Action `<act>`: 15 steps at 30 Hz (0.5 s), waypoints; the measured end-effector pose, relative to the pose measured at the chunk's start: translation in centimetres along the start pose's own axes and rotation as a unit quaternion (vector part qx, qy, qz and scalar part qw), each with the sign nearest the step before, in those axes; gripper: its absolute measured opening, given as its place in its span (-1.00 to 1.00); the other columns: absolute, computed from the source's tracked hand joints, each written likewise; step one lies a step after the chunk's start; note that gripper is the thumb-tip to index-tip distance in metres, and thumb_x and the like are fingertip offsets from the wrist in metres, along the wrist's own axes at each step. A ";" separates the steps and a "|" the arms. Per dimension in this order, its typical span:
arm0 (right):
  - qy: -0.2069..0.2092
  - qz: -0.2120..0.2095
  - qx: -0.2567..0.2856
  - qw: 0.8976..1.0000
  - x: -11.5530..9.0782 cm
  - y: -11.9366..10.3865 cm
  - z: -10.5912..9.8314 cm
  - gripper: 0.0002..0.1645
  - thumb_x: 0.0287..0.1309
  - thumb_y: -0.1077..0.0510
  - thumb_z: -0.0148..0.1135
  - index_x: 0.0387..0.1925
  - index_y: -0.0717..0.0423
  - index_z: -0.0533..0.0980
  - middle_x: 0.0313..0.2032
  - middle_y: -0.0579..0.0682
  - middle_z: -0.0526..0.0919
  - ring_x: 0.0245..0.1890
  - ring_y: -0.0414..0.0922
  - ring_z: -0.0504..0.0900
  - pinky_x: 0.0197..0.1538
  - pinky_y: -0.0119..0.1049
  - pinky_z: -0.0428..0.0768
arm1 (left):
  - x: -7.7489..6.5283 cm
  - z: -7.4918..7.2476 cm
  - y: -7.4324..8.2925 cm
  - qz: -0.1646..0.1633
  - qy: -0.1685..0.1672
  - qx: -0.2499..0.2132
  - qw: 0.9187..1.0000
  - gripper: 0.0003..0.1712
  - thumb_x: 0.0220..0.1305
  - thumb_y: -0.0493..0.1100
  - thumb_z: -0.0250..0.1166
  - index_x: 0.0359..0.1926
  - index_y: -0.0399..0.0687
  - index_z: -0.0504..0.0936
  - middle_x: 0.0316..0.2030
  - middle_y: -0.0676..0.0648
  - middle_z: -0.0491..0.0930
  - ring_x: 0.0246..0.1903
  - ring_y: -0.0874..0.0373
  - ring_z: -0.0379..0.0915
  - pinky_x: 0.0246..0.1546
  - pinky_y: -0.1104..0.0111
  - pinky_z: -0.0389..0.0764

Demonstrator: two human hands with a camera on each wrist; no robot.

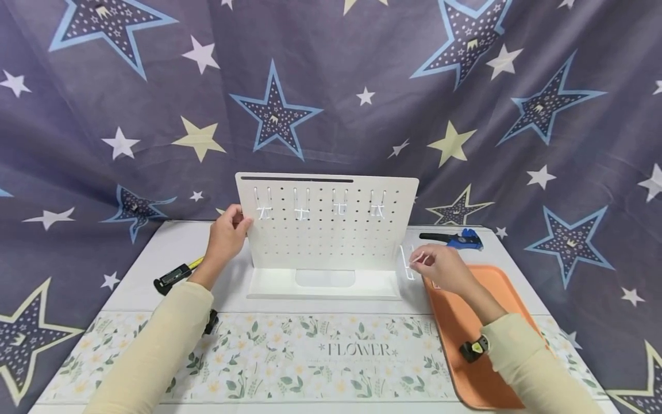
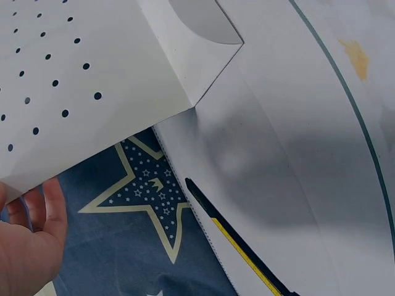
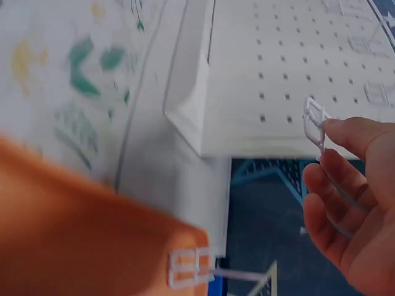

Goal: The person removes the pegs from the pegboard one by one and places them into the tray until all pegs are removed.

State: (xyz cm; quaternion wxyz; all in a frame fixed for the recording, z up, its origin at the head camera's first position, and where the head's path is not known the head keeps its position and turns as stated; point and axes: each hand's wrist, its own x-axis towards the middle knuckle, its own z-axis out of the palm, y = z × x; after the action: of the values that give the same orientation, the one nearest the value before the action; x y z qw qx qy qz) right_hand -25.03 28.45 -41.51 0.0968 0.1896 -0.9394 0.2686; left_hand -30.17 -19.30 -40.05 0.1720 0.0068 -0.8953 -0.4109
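Observation:
My left hand grips the left edge of a white pegboard, thumb on the front and fingers behind. The board stands upright on a white base. Several white wire hooks hang in a row along its upper part. Off the board's right side, my right hand pinches a white hook between thumb and fingertips. The right wrist view shows this hook overlapping the board's lower edge. Another white hook lies at the corner of the orange tray below that hand.
The orange tray lies under my right forearm. Behind it is a blue and black hand tool. A black tool with a yellow strip lies left of the board. A flowered mat covers the table's front, and a star-patterned cloth hangs behind.

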 end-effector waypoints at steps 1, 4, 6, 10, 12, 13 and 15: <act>0.003 -0.001 -0.002 1.000 -0.1 0.3 -0.3 -0.94 0.15 0.15 0.46 -0.31 0.00 0.71 -0.39 -0.13 0.76 -0.42 -0.30 0.62 -0.33 -0.39 0.56 | 0.0 0.0 0.0 -0.002 -0.001 0.000 1.000 -0.74 0.55 -0.14 0.11 0.10 -0.19 0.51 -0.17 -0.23 0.60 -0.26 -0.04 0.54 -0.26 0.32 0.51; 0.010 0.007 -0.011 1.000 -0.2 1.3 -1.6 -0.94 0.18 0.13 0.45 -0.33 0.00 0.69 -0.38 -0.11 0.77 -0.42 -0.29 0.63 -0.32 -0.38 0.56 | -0.2 0.0 -0.1 -0.007 -0.004 0.000 1.000 -0.74 0.55 -0.13 0.11 0.11 -0.19 0.50 -0.16 -0.23 0.60 -0.25 -0.05 0.55 -0.25 0.31 0.52; 0.010 0.016 -0.020 1.000 -0.3 2.0 -2.5 -0.94 0.21 0.11 0.43 -0.33 -0.01 0.69 -0.38 -0.09 0.77 -0.40 -0.26 0.64 -0.31 -0.35 0.56 | -0.1 0.0 -0.2 -0.006 -0.004 0.001 1.000 -0.73 0.55 -0.12 0.11 0.11 -0.18 0.50 -0.16 -0.24 0.60 -0.24 -0.05 0.55 -0.24 0.30 0.53; 0.018 0.030 -0.047 0.998 -0.6 3.6 -4.2 -0.92 0.26 0.08 0.39 -0.34 -0.03 0.69 -0.38 -0.08 0.77 -0.37 -0.18 0.66 -0.27 -0.27 0.57 | 0.0 0.0 -0.3 -0.006 -0.005 0.002 1.000 -0.73 0.56 -0.12 0.10 0.11 -0.18 0.50 -0.15 -0.23 0.59 -0.24 -0.05 0.55 -0.22 0.28 0.54; 0.024 0.037 -0.057 0.997 -0.8 4.5 -4.8 -0.93 0.26 0.11 0.38 -0.35 -0.02 0.70 -0.38 -0.07 0.78 -0.35 -0.14 0.68 -0.24 -0.24 0.58 | 0.1 0.1 -0.3 -0.004 -0.005 0.003 1.000 -0.73 0.55 -0.12 0.10 0.11 -0.18 0.50 -0.16 -0.23 0.59 -0.24 -0.05 0.55 -0.23 0.28 0.54; 0.027 0.044 -0.064 0.997 -0.9 4.9 -5.2 -0.93 0.26 0.11 0.37 -0.35 -0.03 0.70 -0.39 -0.07 0.78 -0.35 -0.13 0.69 -0.22 -0.22 0.58 | 0.2 0.1 -0.3 -0.003 -0.005 0.005 1.000 -0.73 0.55 -0.12 0.10 0.11 -0.18 0.50 -0.16 -0.23 0.59 -0.24 -0.05 0.55 -0.23 0.28 0.54; 0.026 0.056 -0.071 0.996 -1.2 5.6 -5.7 -0.94 0.25 0.11 0.38 -0.34 -0.03 0.70 -0.38 -0.05 0.78 -0.34 -0.11 0.69 -0.22 -0.20 0.58 | 0.3 0.1 -0.3 -0.001 -0.005 0.007 1.000 -0.73 0.55 -0.12 0.10 0.10 -0.18 0.51 -0.16 -0.23 0.59 -0.24 -0.05 0.56 -0.23 0.29 0.54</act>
State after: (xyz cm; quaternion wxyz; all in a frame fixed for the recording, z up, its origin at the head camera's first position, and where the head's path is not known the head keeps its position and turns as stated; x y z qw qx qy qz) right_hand -25.75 36.31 -39.69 0.1193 0.1228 -0.9623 0.2113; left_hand -30.47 -19.47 -40.20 0.1668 0.0065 -0.8991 -0.4047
